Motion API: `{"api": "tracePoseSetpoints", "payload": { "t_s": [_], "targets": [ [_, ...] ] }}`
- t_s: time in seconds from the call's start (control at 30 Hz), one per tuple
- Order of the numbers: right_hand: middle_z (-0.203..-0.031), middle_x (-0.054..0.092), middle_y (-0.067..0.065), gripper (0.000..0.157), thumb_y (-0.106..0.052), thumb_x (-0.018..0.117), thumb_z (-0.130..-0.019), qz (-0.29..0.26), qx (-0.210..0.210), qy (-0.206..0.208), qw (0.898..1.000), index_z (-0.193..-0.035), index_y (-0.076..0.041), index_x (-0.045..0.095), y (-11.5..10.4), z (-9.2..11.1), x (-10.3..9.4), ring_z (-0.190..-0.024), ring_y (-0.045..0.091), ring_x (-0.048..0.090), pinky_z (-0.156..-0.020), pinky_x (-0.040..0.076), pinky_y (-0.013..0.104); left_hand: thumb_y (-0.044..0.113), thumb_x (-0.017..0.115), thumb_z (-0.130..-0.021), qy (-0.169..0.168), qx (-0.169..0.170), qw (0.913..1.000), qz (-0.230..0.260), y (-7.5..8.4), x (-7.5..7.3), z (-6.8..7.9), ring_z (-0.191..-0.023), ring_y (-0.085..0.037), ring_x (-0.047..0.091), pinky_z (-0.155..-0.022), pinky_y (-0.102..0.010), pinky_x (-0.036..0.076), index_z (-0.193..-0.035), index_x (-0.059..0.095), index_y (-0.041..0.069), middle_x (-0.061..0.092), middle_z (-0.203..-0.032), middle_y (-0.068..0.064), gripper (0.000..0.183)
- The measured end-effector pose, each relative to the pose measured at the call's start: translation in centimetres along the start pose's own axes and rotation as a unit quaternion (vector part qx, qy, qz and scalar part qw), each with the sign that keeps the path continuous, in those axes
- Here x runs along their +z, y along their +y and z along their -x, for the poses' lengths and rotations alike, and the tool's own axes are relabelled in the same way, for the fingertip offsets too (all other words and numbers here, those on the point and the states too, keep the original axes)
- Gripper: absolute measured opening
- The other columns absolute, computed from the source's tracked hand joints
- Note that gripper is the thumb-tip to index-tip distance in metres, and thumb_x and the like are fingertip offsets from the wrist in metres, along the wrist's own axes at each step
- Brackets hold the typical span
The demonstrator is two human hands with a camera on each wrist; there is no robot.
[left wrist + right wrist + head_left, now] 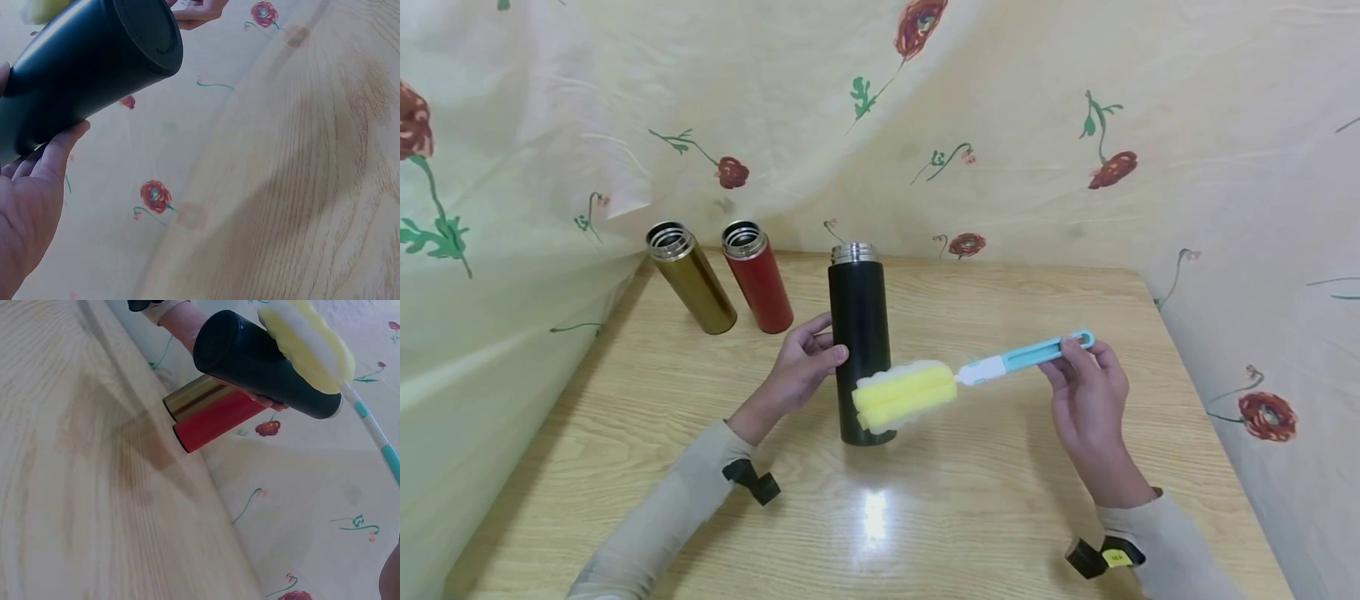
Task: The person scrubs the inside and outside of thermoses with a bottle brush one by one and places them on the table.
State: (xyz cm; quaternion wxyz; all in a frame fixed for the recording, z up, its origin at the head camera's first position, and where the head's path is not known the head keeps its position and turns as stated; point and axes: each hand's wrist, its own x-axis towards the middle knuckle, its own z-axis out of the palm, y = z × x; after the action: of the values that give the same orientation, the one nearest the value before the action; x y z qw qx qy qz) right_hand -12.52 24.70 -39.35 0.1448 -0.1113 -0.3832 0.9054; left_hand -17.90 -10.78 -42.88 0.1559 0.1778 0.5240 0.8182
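My left hand (805, 367) grips a black thermos flask (859, 317) around its side, thumb at the front and fingers behind. The flask is uncapped, its steel threaded neck up; in both wrist views its base shows clear of the table. Between thumb and fingers my right hand (1092, 400) pinches the hanging-loop end of a bottle brush (1026, 354) with a blue and white handle. The brush's yellow and white sponge head (910, 394) points left and overlaps the flask's lower front in the head view. In the right wrist view only an edge of the right hand shows.
A gold flask (694, 279) and a red flask (760, 279), both without lids, stand at the back left of the wooden table (970, 517). Cream cloth (1015, 100) with printed red flowers hangs behind the table and along both sides.
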Motion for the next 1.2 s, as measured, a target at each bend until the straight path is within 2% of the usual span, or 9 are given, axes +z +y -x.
{"api": "tracePoseSetpoints", "payload": {
  "t_s": [0.2, 0.37, 0.5, 0.7, 1.0, 1.2],
  "targets": [
    [-0.091, 0.067, 0.009, 0.009, 0.006, 0.062, -0.097, 0.004, -0.003, -0.012, 1.000, -0.102, 0.002, 0.055, -0.1, 0.6, -0.5, -0.078, 0.018, 0.073, -0.077, 0.060, 0.025, 0.013, 0.071, -0.094, 0.003, 0.006, 1.0000, -0.007, 0.2, 0.1, -0.3, -0.109, -0.021, 0.072, -0.089, -0.040, 0.059, -0.149, 0.043, -0.002, 0.071, -0.126, -0.005, 0.064],
    [-0.091, 0.068, 0.011, 0.007, 0.006, 0.060, -0.098, -0.006, -0.011, -0.022, 1.000, -0.102, 0.002, 0.056, -0.4, 0.9, -0.5, -0.078, 0.019, 0.073, -0.076, 0.061, 0.026, 0.014, 0.070, -0.095, 0.020, -0.001, 0.9997, -0.012, 0.3, 0.1, -0.6, -0.111, -0.021, 0.071, -0.091, -0.041, 0.059, -0.151, 0.040, -0.001, 0.067, -0.132, -0.011, 0.065],
    [-0.090, 0.070, 0.013, 0.006, 0.008, 0.059, -0.098, -0.020, -0.032, -0.041, 0.998, -0.102, 0.004, 0.056, -0.8, 1.1, -0.2, -0.077, 0.021, 0.074, -0.074, 0.061, 0.027, 0.021, 0.074, -0.094, 0.035, 0.001, 0.9993, -0.008, 0.6, 0.1, -0.9, -0.113, -0.022, 0.071, -0.091, -0.043, 0.059, -0.152, 0.040, 0.001, 0.064, -0.137, -0.015, 0.070],
    [-0.090, 0.069, 0.015, 0.004, 0.010, 0.056, -0.099, -0.035, -0.037, -0.064, 0.997, -0.099, 0.005, 0.055, -1.2, 1.5, 0.1, -0.077, 0.023, 0.074, -0.074, 0.062, 0.028, 0.032, 0.082, -0.088, 0.040, 0.011, 0.9991, -0.003, 1.2, 0.4, -1.4, -0.110, -0.023, 0.072, -0.090, -0.043, 0.059, -0.150, 0.042, 0.000, 0.068, -0.131, -0.011, 0.081],
    [-0.092, 0.071, 0.018, 0.013, 0.012, 0.047, -0.101, -0.066, -0.026, -0.111, 0.991, -0.100, 0.006, 0.057, -1.4, 3.1, -0.2, -0.081, 0.026, 0.075, -0.078, 0.062, 0.032, 0.016, 0.067, -0.095, 0.062, 0.012, 0.9980, 0.000, 2.0, 1.2, -2.4, -0.109, -0.022, 0.072, -0.090, -0.041, 0.059, -0.150, 0.043, 0.001, 0.066, -0.131, -0.017, 0.062],
    [-0.094, 0.069, 0.016, 0.016, 0.014, 0.044, -0.101, -0.064, -0.026, -0.132, 0.989, -0.102, 0.006, 0.057, -0.9, 3.7, -1.1, -0.087, 0.027, 0.075, -0.082, 0.061, 0.036, 0.018, 0.066, -0.095, 0.065, 0.012, 0.9976, 0.021, 2.7, 2.1, -3.0, -0.105, -0.023, 0.073, -0.091, -0.041, 0.059, -0.148, 0.045, 0.001, 0.068, -0.124, -0.013, 0.059]
  ]
}}
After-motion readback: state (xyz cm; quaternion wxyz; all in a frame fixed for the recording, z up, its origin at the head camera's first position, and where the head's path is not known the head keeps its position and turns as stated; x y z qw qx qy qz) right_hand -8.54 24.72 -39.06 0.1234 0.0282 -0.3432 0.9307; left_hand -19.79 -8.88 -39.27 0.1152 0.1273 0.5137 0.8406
